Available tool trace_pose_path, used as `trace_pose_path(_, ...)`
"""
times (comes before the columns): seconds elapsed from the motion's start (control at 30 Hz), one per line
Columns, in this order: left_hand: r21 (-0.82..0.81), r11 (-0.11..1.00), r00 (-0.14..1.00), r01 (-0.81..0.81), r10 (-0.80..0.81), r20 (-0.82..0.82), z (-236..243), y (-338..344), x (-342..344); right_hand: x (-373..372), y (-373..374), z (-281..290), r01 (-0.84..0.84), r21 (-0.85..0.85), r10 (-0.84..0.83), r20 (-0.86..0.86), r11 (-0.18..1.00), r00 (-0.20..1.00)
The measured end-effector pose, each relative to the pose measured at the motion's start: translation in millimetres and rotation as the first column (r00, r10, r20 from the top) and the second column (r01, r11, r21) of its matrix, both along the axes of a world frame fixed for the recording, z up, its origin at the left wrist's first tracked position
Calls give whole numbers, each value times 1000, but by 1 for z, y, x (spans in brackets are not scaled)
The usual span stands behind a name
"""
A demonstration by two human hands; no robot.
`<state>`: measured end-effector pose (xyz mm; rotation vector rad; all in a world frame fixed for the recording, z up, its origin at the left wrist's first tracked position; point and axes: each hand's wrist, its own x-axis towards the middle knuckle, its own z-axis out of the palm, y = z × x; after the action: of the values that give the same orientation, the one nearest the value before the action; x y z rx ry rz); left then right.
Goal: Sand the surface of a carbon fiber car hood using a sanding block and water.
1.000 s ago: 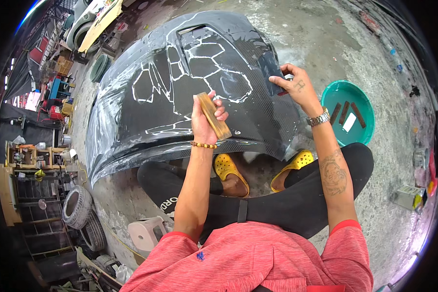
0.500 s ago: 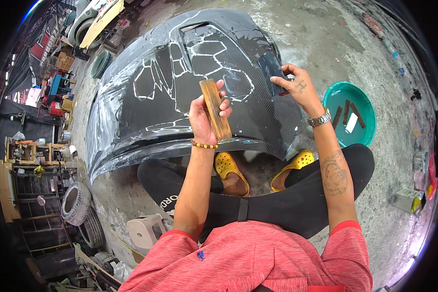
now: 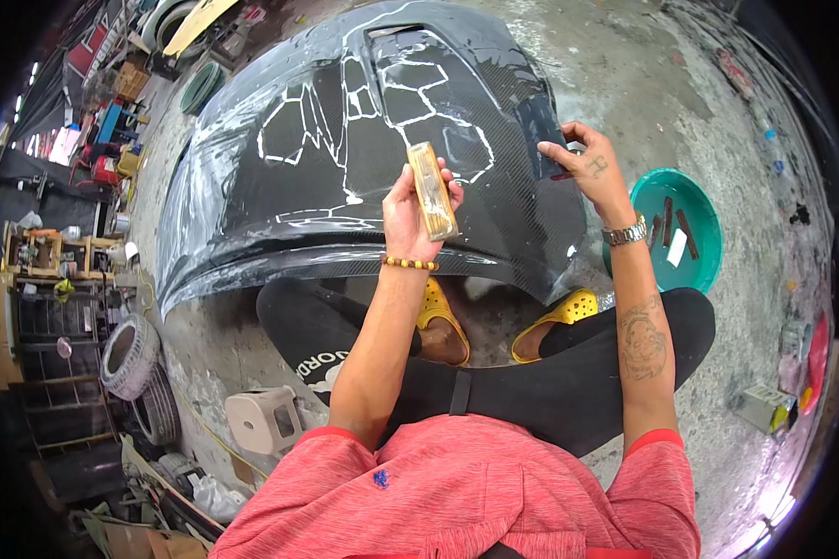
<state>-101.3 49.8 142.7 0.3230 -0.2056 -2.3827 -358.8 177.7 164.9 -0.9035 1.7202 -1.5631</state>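
Observation:
My left hand (image 3: 404, 213) grips a narrow wooden sanding block (image 3: 433, 191), its fingers wrapped along the sides. The block's upward face has a pale, glossy patch. In my right hand (image 3: 595, 170), a dark grey sheet of sandpaper (image 3: 535, 126) is pinched between thumb and fingers, over the right side of a car hood (image 3: 298, 210). The hood lies on the floor before me, black with a carbon weave pattern. White outlines run across it, and a greyish-white film covers its left side.
A green basin (image 3: 715, 228) of water stands to my right, with several dark strips and a white piece in it. A beige stool (image 3: 256, 424) and two tyres (image 3: 132, 358) are at left. Yellow clogs (image 3: 571, 310) are on my feet by the hood's near edge.
The sanding block has turned in my left hand, showing its pale, glossy face, and moved slightly right. My right hand has shifted slightly right and down with the sandpaper. The view has tilted slightly.

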Motion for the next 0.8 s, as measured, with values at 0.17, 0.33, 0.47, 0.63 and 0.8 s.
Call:
trace_pose_path(0.17, -19, 998, 998, 55, -55, -15, 5, -1, -6, -8, 2, -3, -14, -5, 14, 2, 1000, 1000)
trace_pose_path(0.33, -18, 998, 997, 61, -62, -46, 12, 3, -7, 0, 3, 10, -44, 13, 43, 83, 999, 996)
trace_pose_path(0.47, -132, 990, 998, 48, -42, 43, 6, 13, -14, 35, 2, 18, -17, -68, 43, 392, 998, 919)
trace_pose_path(0.63, -346, 936, 941, 66, 57, 334, 4, 30, -28, 83, -11, -20, -241, -128, 273, 433, 962, 859)
trace_pose_path(0.8, -469, 881, 895, 59, 161, 415, 7, 34, -22, 83, -6, 4, -300, 80, 256, 341, 951, 905)
